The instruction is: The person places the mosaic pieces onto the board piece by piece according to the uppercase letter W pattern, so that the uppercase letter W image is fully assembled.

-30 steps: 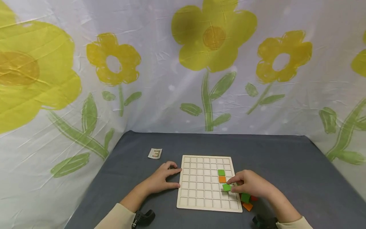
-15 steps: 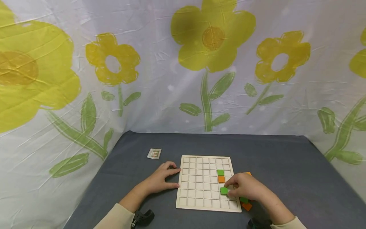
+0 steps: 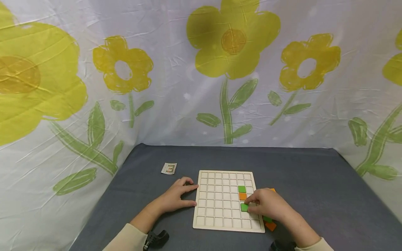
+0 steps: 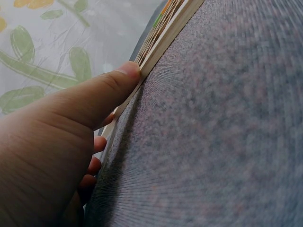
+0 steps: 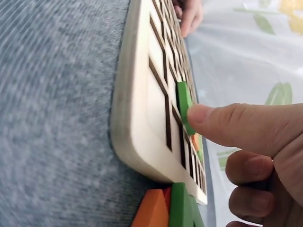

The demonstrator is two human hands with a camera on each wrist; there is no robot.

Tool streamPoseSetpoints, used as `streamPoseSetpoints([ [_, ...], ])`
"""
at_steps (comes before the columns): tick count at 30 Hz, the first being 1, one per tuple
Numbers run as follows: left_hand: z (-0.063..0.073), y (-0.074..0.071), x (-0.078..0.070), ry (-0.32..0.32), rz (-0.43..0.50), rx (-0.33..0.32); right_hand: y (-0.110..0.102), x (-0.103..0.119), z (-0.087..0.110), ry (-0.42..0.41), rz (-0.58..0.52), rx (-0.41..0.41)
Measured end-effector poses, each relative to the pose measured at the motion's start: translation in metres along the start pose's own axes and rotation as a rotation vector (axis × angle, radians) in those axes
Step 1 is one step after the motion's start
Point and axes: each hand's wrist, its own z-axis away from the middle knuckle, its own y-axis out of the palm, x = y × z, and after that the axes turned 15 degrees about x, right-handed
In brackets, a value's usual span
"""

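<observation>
Pale wood makes up the gridded board (image 3: pixel 213 200) that lies flat on a dark grey cloth (image 3: pixel 301 170). The person's left hand (image 3: pixel 176 197) rests at the board's left edge, thumb and fingers spread apart, touching the rim. The right hand (image 3: pixel 270 202) reaches over the right edge and pinches a bright green tile (image 3: pixel 244 207) by its near side, the thumb pressed to it; the right-wrist view hides the opposing fingertip.

That tile is over the board's right half, a little nearer the person than a seated orange tile (image 3: pixel 243 196), which has a second green square (image 3: pixel 242 189) directly beyond it. From the right wrist the pinched tile appears to stand proud of the grid lines; whether any edge touches a cell cannot be told. Loose tiles (image 3: pixel 270 226) lie by the board's right edge, partly hidden by the right hand. A small printed card (image 3: pixel 169 168) lies beyond the left hand, its pattern too small to read.

To seat the tile well, it seems best to square its sides to the ridges, lower it level, and release only once all four edges drop inside one cell. Light left-hand pressure should keep the board from sliding; brushing the orange tile is the likeliest slip.
</observation>
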Motion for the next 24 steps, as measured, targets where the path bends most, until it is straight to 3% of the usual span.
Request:
streamPoseSetpoints([
  [5,0.000,0.001,0.000,-0.002,0.003,0.002,0.002,0.002,-0.001,0.025,0.049,-0.056],
  [16,0.001,0.000,-0.001,0.001,0.014,0.003,0.003,0.001,-0.004,0.039,0.063,-0.077],
  [24,0.000,0.001,0.000,-0.003,0.006,0.008,-0.018,-0.012,0.008,0.008,-0.177,-0.033],
])
